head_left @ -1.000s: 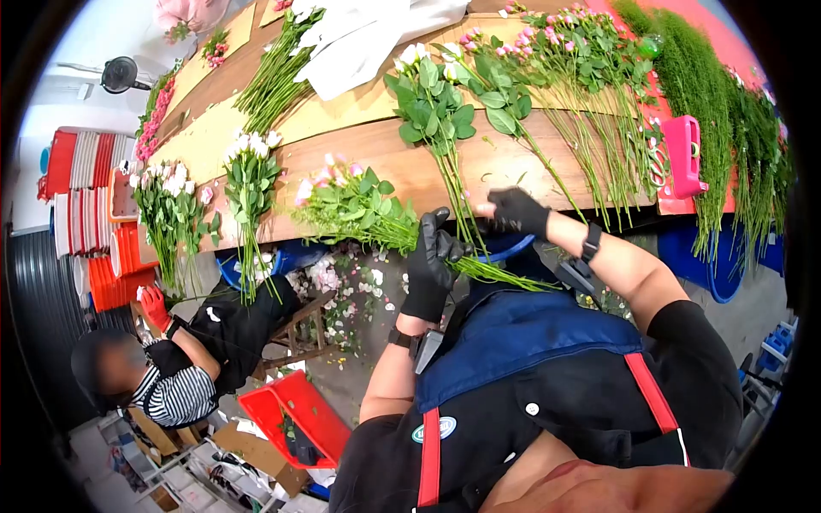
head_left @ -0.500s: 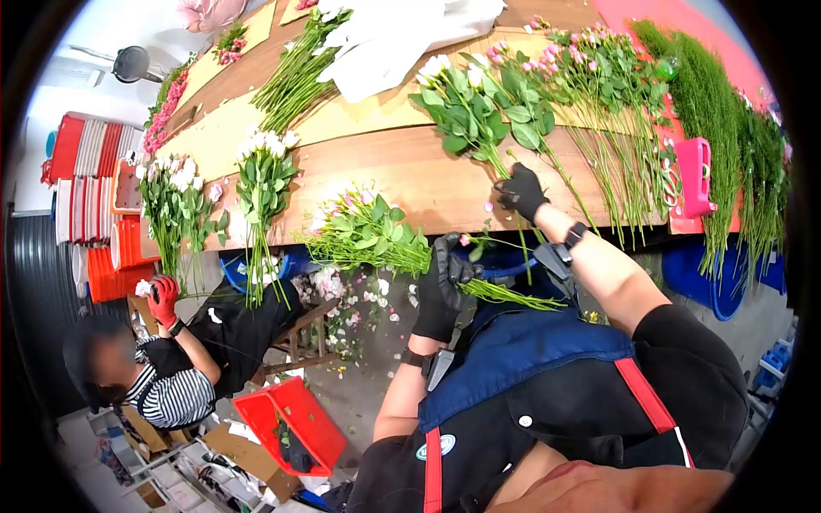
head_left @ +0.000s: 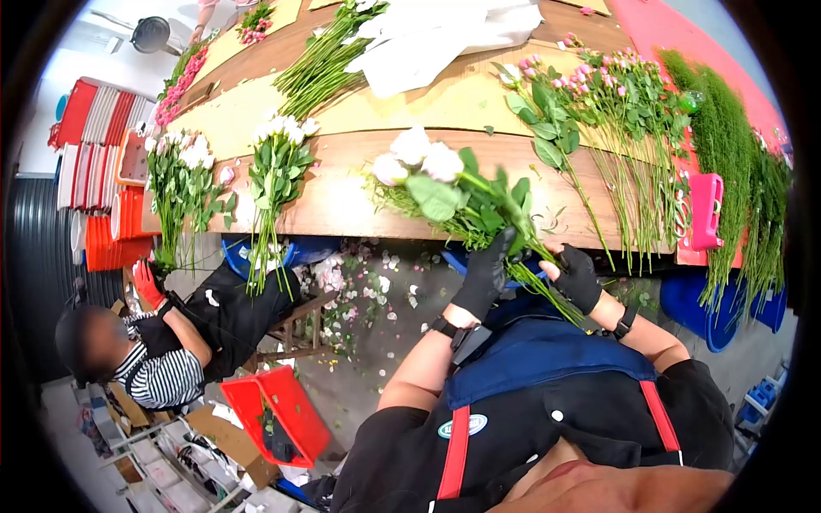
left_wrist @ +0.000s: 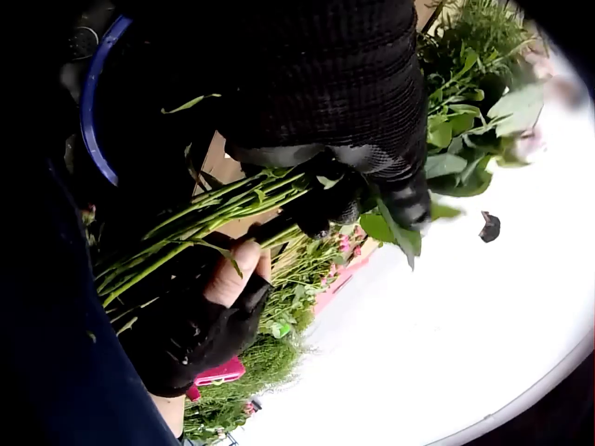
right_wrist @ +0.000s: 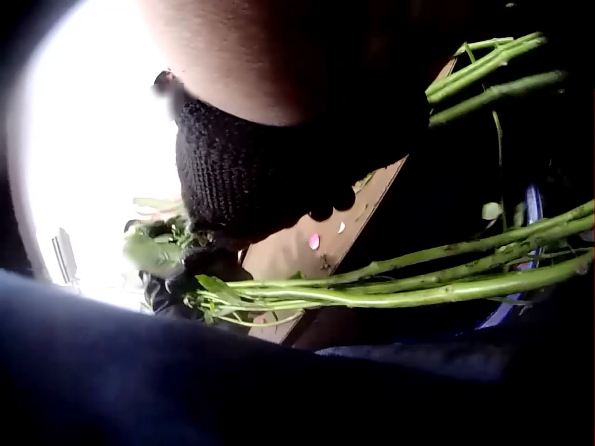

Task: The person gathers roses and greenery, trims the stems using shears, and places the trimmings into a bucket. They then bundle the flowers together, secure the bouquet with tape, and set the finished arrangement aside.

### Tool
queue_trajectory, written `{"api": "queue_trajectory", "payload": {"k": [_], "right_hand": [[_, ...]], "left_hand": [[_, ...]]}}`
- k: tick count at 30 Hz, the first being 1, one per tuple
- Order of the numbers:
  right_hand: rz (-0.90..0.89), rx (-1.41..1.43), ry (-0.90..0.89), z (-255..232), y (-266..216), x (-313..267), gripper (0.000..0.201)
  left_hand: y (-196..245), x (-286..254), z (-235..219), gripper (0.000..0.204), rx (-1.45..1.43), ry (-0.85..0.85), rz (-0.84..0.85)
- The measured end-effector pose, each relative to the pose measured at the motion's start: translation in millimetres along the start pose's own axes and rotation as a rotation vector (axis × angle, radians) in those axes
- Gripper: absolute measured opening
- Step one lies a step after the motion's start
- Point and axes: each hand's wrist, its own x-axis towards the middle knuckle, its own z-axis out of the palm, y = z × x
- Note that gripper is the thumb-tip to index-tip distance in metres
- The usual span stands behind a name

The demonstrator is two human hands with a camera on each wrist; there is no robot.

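Note:
My gloved left hand (head_left: 487,269) grips the green stems of a bouquet (head_left: 457,227) at the table's front edge, fingers curled round them. Large white roses (head_left: 442,161) with broad leaves now lie across the bouquet, covering most of its pink blooms. Close on the right, my right hand (head_left: 577,278), in a black glove with bare thumb and fingertip, pinches the rose stems. From the left wrist view, its bare thumb (left_wrist: 232,274) sits right beside the bundled stems (left_wrist: 204,216). Long stem ends (right_wrist: 437,282) run past the right hand in the right wrist view.
Pink roses (head_left: 629,94) and a single leafy stem (head_left: 575,184) lie right on the wooden table (head_left: 342,184). Bundles of white roses (head_left: 280,162) lie left. A pink holder (head_left: 706,209) stands near the right end. Blue buckets (head_left: 701,299) sit below; a seated person (head_left: 162,368) works at left.
My right hand reached up to the white roses on the table, took them and brought them down to the bouquet in my left hand. The view has shifted, too.

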Motion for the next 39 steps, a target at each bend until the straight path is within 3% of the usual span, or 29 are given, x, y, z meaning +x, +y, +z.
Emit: {"api": "queue_trajectory", "payload": {"k": [3, 6, 8, 10, 11, 12, 15, 18, 19, 21, 22, 23, 24, 26, 28, 31, 33, 34, 36, 39], "right_hand": [[0.128, 0.088, -0.145, -1, 5, -6, 0.016], [0.118, 0.176, -0.098, -6, -4, 4, 0.012], [0.182, 0.262, -0.021, -5, -5, 4, 0.011], [0.239, 0.298, 0.026, -4, -5, 8, 0.01], [0.296, 0.306, -0.003, -6, -7, 12, 0.01], [0.262, 0.302, -0.026, -4, -7, 17, 0.011], [0.129, 0.291, -0.121, 2, -14, 33, 0.011], [-0.105, 0.135, -0.136, 9, -7, 33, 0.013], [-0.138, 0.111, -0.203, 9, -9, 35, 0.013], [-0.193, 0.052, -0.326, 3, -13, 43, 0.015], [-0.164, 0.1, -0.419, -3, -13, 50, 0.018], [0.036, 0.167, -0.459, -8, -2, 56, 0.021], [0.236, 0.242, -0.495, -12, 17, 61, 0.023], [0.256, -0.118, -0.04, -17, 76, 75, 0.025], [0.228, -0.609, 0.167, -38, 115, 90, 0.029], [0.261, -0.606, -0.059, -44, 154, 89, 0.027], [0.182, -0.441, 0.0, -42, 158, 83, 0.023], [0.144, -0.358, 0.029, -42, 146, 82, 0.021], [0.257, -0.296, -0.019, -43, 114, 67, 0.016], [0.241, 0.018, -0.016, -42, 46, 29, 0.015]], "left_hand": [[-10, 8, -7, 0.031, -0.355, 0.164, -0.152], [-18, 11, -22, 0.033, -0.439, 0.075, -0.228], [-12, -3, -13, 0.032, 0.044, 0.065, 0.07], [-7, -6, -10, 0.032, 0.079, 0.103, 0.059], [-8, -1, -16, 0.031, -0.129, 0.143, -0.101], [-7, 2, -17, 0.031, -0.335, 0.179, -0.26], [-11, 1, -12, 0.029, -0.291, 0.173, -0.153], [16, -3, 10, 0.028, -0.193, -0.042, -0.166], [6, 2, 2, 0.029, -0.216, -0.056, -0.205], [-4, 0, -6, 0.034, -0.113, 0.061, -0.208], [-7, 1, -8, 0.036, -0.059, 0.111, -0.208], [-5, 3, -13, 0.037, -0.046, 0.064, -0.327], [-14, 5, -19, 0.037, -0.041, 0.08, -0.321], [-32, 7, -34, 0.036, -0.032, 0.122, -0.302], [0, -5, -4, 0.037, -0.02, 0.124, -0.291], [14, -9, 9, 0.04, -0.001, 0.15, -0.299], [17, -11, 12, 0.041, 0.044, 0.134, -0.262], [18, -11, 10, 0.041, 0.055, 0.146, -0.28], [18, -9, 10, 0.042, 0.078, 0.159, -0.316], [-5, -2, -4, 0.038, -0.012, 0.172, -0.262]]}}
